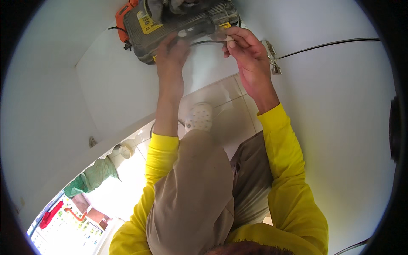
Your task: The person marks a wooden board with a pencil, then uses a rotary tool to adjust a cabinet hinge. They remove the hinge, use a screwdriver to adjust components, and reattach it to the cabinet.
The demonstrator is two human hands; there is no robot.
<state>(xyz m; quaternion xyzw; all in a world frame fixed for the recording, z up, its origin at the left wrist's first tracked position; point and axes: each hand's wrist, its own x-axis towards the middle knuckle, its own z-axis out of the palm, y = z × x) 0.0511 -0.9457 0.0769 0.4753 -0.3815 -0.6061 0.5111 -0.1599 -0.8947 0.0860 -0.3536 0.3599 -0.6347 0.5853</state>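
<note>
Holding | right hand (251,59) | thin dark curved cable (207,41) | off-white piece (229,38)

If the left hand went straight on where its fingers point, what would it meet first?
Probably the dark tool case; the left hand overlaps its near edge in this view. Depth is unclear, so they may be touching.

One head-worn, wide fisheye view looks steeply down from above. It faces forward over the person's legs (193,182) toward both hands (251,61), fairly near.
</note>
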